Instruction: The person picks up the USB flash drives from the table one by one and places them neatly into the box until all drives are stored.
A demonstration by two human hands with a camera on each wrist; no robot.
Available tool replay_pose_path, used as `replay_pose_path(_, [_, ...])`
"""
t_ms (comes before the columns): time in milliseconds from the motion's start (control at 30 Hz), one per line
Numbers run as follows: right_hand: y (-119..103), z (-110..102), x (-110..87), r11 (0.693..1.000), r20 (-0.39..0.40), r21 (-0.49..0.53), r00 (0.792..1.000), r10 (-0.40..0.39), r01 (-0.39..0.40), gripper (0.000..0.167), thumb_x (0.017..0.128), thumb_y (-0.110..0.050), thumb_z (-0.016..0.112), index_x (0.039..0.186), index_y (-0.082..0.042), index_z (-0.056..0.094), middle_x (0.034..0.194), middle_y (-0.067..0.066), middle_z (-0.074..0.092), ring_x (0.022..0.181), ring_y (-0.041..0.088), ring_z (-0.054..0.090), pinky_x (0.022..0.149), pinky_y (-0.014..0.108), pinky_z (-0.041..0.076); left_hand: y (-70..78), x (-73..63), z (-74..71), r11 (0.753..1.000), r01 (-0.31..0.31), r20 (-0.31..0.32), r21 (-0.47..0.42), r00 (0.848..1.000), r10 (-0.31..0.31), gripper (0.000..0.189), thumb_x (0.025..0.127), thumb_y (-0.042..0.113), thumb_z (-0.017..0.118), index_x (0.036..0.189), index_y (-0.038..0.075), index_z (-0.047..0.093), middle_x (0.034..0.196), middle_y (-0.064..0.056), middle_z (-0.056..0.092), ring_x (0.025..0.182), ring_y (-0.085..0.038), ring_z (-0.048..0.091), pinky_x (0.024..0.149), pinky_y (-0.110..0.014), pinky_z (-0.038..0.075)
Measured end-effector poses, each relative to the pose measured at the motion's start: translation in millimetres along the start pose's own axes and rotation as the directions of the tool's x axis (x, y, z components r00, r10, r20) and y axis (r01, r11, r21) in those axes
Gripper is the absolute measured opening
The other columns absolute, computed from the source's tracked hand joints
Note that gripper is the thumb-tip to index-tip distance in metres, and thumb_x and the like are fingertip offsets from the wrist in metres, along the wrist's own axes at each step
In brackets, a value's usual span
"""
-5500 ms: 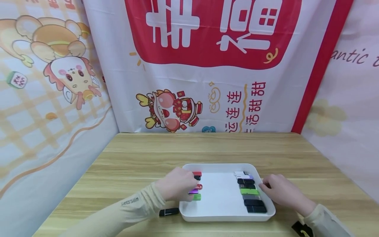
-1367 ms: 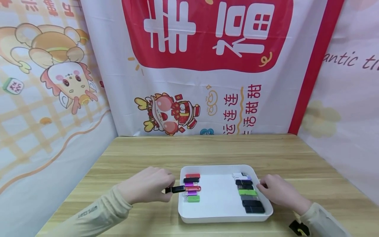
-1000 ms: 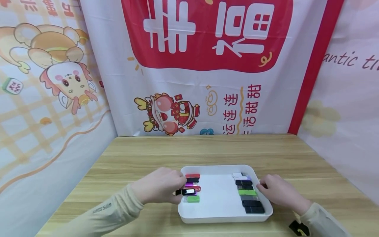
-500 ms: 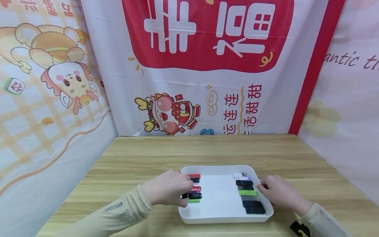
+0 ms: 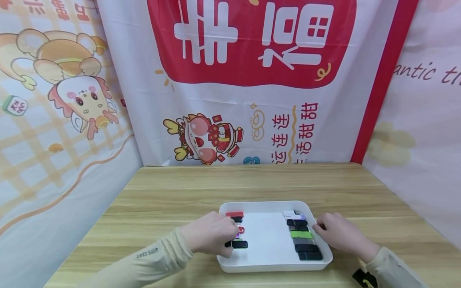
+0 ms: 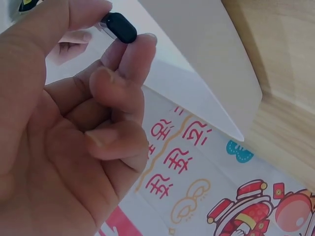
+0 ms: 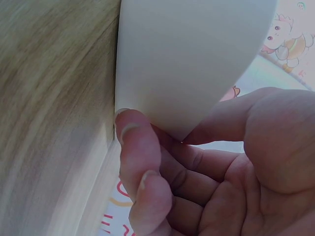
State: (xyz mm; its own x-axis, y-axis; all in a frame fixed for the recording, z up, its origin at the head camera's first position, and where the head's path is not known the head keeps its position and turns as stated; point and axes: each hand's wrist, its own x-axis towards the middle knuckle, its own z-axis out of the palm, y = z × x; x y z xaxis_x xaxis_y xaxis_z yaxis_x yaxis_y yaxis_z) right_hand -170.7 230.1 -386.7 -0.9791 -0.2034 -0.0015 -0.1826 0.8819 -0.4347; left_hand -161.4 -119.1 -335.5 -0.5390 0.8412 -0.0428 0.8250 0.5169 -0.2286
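Note:
My left hand (image 5: 210, 235) reaches over the left wall of a white tray (image 5: 268, 256). Between thumb and fingertip it pinches a black USB flash drive (image 6: 122, 28), whose end points right, at the near end of the left column. Other flash drives lie there: a red one (image 5: 235, 215), a black one (image 5: 237, 219) and a red-and-white one (image 5: 241, 230); the hand hides part of that column. On the tray's right side, my right hand (image 5: 342, 234) grips the wall, thumb over the rim and fingers outside in the right wrist view.
Along the tray's right side runs another column of flash drives, including white ones (image 5: 293, 217), a bright green one (image 5: 301, 234) and a black one (image 5: 306, 248). A black item with a yellow mark (image 5: 364, 277) lies by the right sleeve. Printed cloths surround the wooden table (image 5: 173, 188).
The black flash drive lying left of the tray earlier is gone from the table. My left hand has carried one rightward over the tray, then nearer, past the green one. My right hand stays put.

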Motion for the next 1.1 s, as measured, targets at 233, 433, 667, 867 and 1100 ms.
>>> replay_pose_path(233, [0.1, 0.0, 0.9, 1.000, -0.003, -0.014, 1.000, -0.003, 0.003, 0.022, 0.094, -0.014, 0.064, 0.073, -0.013, 0.062, 0.057, 0.001, 0.047, 0.051, 0.015, 0.046, 0.047, 0.027, 0.036, 3.0, 4.2, 10.5, 0.999, 0.010, 0.031, 0.047, 0.999, -0.011, 0.029, 0.078, 0.028, 0.076, 0.063, 0.020, 0.053, 0.059, 0.008, 0.044, 0.048, -0.005, 0.038, 0.042, -0.022, 0.031])
replay_pose_path(433, [-0.5, -0.7, 1.4, 1.000, 0.002, -0.014, 1.000, -0.008, 0.008, 0.023, 0.095, -0.014, 0.063, 0.072, -0.013, 0.061, 0.057, 0.001, 0.047, 0.051, 0.014, 0.046, 0.047, 0.027, 0.036, 5.6, 5.3, 16.5, 0.994, 0.016, 0.016, 0.110, 1.000, -0.018, 0.029, 0.069, 0.020, 0.075, 0.059, 0.020, 0.048, 0.055, 0.009, 0.042, 0.046, -0.007, 0.033, 0.042, -0.023, 0.032])
replay_pose_path(667, [-0.1, 0.0, 1.2, 1.000, 0.002, -0.019, 1.000, -0.018, 0.018, 0.024, 0.094, -0.015, 0.064, 0.070, -0.014, 0.061, 0.057, 0.000, 0.047, 0.051, 0.014, 0.046, 0.047, 0.027, 0.036, 11.1, 10.0, 20.9, 0.992, 0.043, 0.091, 0.120, 0.994, -0.054, 0.026, 0.068, 0.021, 0.078, 0.061, 0.022, 0.053, 0.057, 0.009, 0.045, 0.048, -0.008, 0.039, 0.046, -0.023, 0.035])
replay_pose_path(867, [2.2, 0.3, 0.0, 0.999, -0.012, -0.023, 1.000, -0.024, 0.024, 0.025, 0.094, -0.014, 0.064, 0.069, -0.014, 0.059, 0.057, 0.000, 0.046, 0.051, 0.014, 0.044, 0.047, 0.027, 0.035, 14.3, 15.3, 24.1, 0.990, 0.078, 0.106, 0.120, 0.990, -0.091, 0.026, 0.069, 0.023, 0.081, 0.063, 0.022, 0.056, 0.058, 0.009, 0.047, 0.050, -0.009, 0.042, 0.047, -0.023, 0.036])
replay_pose_path(1100, [1.5, 0.3, 1.0, 1.000, 0.015, -0.005, 1.000, 0.004, -0.004, 0.023, 0.093, -0.014, 0.065, 0.071, -0.014, 0.062, 0.057, 0.000, 0.048, 0.051, 0.014, 0.046, 0.047, 0.027, 0.037, 13.0, 17.6, 24.7, 0.985, 0.126, 0.111, 0.115, 0.984, -0.138, 0.030, 0.069, 0.026, 0.084, 0.063, 0.021, 0.055, 0.060, 0.009, 0.049, 0.052, -0.008, 0.043, 0.048, -0.022, 0.037])
